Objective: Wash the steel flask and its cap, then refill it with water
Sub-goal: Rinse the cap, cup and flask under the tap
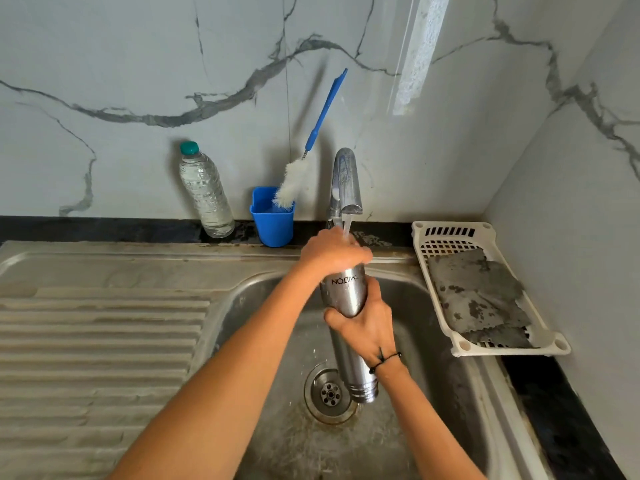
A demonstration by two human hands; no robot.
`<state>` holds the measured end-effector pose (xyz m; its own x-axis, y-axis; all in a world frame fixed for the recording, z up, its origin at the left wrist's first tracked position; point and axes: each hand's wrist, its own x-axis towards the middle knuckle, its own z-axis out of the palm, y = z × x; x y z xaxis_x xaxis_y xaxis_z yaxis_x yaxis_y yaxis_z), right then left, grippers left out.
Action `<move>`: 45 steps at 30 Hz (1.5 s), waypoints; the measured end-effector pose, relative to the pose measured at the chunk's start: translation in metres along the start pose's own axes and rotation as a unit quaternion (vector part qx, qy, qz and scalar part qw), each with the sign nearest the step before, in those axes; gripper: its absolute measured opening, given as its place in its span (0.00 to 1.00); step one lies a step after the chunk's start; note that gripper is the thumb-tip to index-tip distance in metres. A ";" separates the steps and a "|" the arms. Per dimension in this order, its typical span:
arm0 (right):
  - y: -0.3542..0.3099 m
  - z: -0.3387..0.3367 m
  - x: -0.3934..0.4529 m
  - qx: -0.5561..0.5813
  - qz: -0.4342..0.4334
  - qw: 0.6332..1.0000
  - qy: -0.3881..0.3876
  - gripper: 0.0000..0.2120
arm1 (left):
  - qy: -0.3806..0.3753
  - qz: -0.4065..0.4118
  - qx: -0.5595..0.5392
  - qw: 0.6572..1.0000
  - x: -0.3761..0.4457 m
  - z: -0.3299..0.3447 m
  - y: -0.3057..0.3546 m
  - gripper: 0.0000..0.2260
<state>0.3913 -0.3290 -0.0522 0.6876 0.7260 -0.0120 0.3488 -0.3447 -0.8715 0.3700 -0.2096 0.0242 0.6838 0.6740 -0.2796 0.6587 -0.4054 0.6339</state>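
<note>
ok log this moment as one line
step: rinsing | flask: inverted under running tap | left hand: grips upper end | right hand: grips body | over sink

One piece of writing can be read: the word "MILTON" in dark capital letters on the side of the steel flask (344, 292). It appears upside down from the head view, running across the shiny body. The letters at one end lie close to the edge of the flask and are less clear than the rest. The clear plastic bottle (205, 192) by the wall shows no label that can be read.
</note>
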 end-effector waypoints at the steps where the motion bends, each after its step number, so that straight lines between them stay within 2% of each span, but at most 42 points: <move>1: 0.001 -0.002 -0.001 0.015 0.002 1.000 -0.008 0.33 | -0.066 0.027 -0.057 0.996 0.001 -0.006 -0.001 0.14; 3: 0.002 -0.005 -0.003 0.048 0.003 0.998 -0.037 0.32 | -0.160 0.089 -0.155 0.971 0.001 -0.016 -0.007 0.14; 5: 0.002 -0.006 -0.005 0.111 0.012 0.991 -0.072 0.31 | -0.210 0.132 -0.240 0.938 0.003 -0.018 -0.017 0.10; 7: 0.000 -0.003 -0.006 0.211 0.026 0.973 -0.091 0.29 | -0.207 0.119 -0.397 0.886 0.005 -0.009 -0.025 0.10; 8: -0.002 -0.002 -0.005 0.253 0.034 0.963 -0.091 0.28 | -0.178 0.097 -0.482 0.852 0.005 -0.002 -0.027 0.13; 9: -0.003 -0.001 -0.004 0.280 0.044 0.955 -0.084 0.27 | -0.129 0.075 -0.529 0.835 0.004 0.005 -0.026 0.15; 11: -0.004 -0.001 0.000 0.292 0.061 0.952 -0.071 0.28 | -0.014 0.022 -0.508 0.861 0.002 0.015 -0.018 0.17; 13: -0.004 -0.001 0.007 0.250 0.061 0.965 -0.051 0.30 | 0.090 -0.020 -0.467 0.880 0.000 0.025 -0.013 0.18; 16: -0.006 0.000 0.013 0.144 0.057 0.988 -0.028 0.33 | 0.197 -0.015 -0.406 0.892 0.000 0.032 -0.016 0.18; 19: -0.009 0.002 0.019 0.045 0.025 0.999 -0.003 0.30 | 0.202 -0.039 -0.302 0.931 -0.009 0.039 -0.009 0.23; 22: -0.014 0.004 0.019 -0.050 -0.021 0.998 0.026 0.27 | 0.248 -0.022 -0.196 0.949 -0.025 0.051 -0.005 0.39; 23: -0.016 0.003 0.018 -0.061 -0.033 0.997 0.031 0.28 | 0.255 -0.023 -0.193 0.947 -0.025 0.050 -0.007 0.41; 25: -0.016 0.000 0.019 -0.058 -0.042 0.997 0.036 0.31 | 0.219 -0.044 -0.257 0.940 -0.015 0.036 -0.010 0.37; 27: -0.019 -0.010 0.022 -0.026 -0.019 0.999 0.025 0.32 | 0.154 -0.042 -0.339 0.927 -0.007 0.021 -0.010 0.33; 31: -0.023 -0.026 0.024 0.116 -0.012 0.992 -0.042 0.32 | 0.067 0.034 -0.431 0.899 -0.005 0.004 -0.010 0.29; 34: -0.014 -0.026 0.023 0.263 -0.001 0.957 -0.123 0.31 | -0.018 0.091 -0.495 0.864 -0.002 -0.004 -0.017 0.25; 36: -0.005 -0.022 0.022 0.335 0.063 0.924 -0.175 0.36 | -0.072 0.112 -0.509 0.850 0.001 -0.002 -0.026 0.23; 37: -0.001 -0.020 0.022 0.350 0.092 0.912 -0.196 0.39 | -0.076 0.110 -0.510 0.850 0.002 0.002 -0.029 0.22; 39: 0.003 -0.020 0.023 0.342 0.117 0.906 -0.223 0.38 | -0.031 0.073 -0.504 0.860 0.001 0.009 -0.032 0.22; 41: 0.004 -0.020 0.022 0.302 0.126 0.921 -0.210 0.37 | 0.045 -0.004 -0.504 0.862 0.000 0.012 -0.031 0.17; 43: 0.003 -0.018 0.014 0.193 0.096 0.957 -0.193 0.42 | 0.128 -0.074 -0.500 0.853 0.003 0.011 -0.030 0.10; 45: 0.006 -0.007 -0.005 0.052 0.059 0.984 -0.160 0.45 | 0.211 -0.104 -0.462 0.855 0.009 0.011 -0.030 0.14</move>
<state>0.3940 -0.3387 -0.0539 0.4772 0.8405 -0.2564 0.1987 -0.3875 -0.9002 0.3594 -0.1981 -0.0055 0.2791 0.9139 -0.2947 0.0910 0.2804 0.9556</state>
